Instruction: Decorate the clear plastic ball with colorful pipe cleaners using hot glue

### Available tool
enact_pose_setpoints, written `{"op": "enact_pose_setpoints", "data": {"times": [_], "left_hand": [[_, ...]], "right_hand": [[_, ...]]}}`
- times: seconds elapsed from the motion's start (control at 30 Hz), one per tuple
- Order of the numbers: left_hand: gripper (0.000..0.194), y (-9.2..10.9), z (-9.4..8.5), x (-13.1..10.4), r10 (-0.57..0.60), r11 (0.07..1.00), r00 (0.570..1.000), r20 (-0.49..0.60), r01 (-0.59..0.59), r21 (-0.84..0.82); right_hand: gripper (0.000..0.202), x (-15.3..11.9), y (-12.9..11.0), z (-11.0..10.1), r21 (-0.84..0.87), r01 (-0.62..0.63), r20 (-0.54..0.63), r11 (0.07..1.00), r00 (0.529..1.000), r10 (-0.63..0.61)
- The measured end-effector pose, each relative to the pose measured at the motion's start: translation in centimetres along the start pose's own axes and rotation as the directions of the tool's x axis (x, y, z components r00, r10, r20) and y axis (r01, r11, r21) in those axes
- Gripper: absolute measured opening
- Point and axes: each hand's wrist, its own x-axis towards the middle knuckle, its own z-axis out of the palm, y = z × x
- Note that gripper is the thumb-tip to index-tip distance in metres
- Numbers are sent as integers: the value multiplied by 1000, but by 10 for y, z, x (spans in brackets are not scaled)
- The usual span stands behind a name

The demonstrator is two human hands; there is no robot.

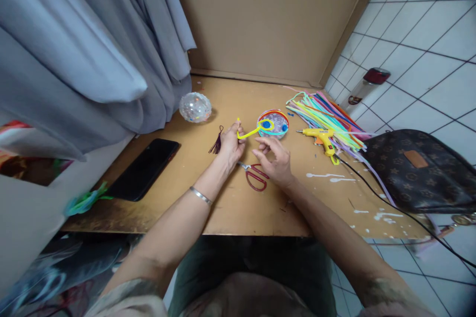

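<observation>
My left hand (231, 143) pinches a yellow pipe cleaner (248, 134), its far end bent into a loop. That loop lies in front of a small ball (280, 120) decorated with red, orange and turquoise bands and blue spots; whether they touch I cannot tell. Just below the ball hovers my right hand (275, 162), its fingers loosely bent and apart, with nothing visible in them. Red-handled scissors (256, 178) lie between my hands, the blade tips partly hidden by my left wrist. A dark tassel (216, 143) rests left of my left hand.
A clear ball (195, 107) and a black phone (145, 169) are on the left. To the right lie a yellow glue gun (323, 138) with its cord, a heap of coloured pipe cleaners (320, 114) and a brown bag (424, 173). Dried white glue drips (327, 176) mark the tabletop.
</observation>
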Motion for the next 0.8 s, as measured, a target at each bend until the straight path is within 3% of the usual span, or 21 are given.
{"op": "enact_pose_setpoints", "data": {"times": [0.13, 0.3, 0.47, 0.6, 0.73, 0.8], "left_hand": [[24, -9, 0, -3, 67, 997, 997, 36, -69, 43], [23, -19, 0, -5, 173, 976, 982, 82, -182, 119], [24, -22, 0, -8, 186, 957, 966, 181, -220, 188], [26, -16, 1, -6, 169, 969, 979, 109, -186, 161], [26, -12, 2, -4, 138, 982, 990, 3, -137, 131], [26, -14, 1, -5, 148, 978, 989, 7, -148, 148]], "right_hand": [[19, 3, -5, -1, 124, -121, -55, 985, 990, 129], [19, 8, -6, -1, 249, -272, -27, 930, 957, 287], [20, 12, -1, -5, 512, -450, 112, 732, 880, 462], [24, 13, -1, -8, 612, -535, 279, 582, 835, 473], [38, 13, -4, -7, 590, -543, 336, 597, 838, 429], [39, 13, -6, -6, 574, -528, 323, 626, 849, 419]]}}
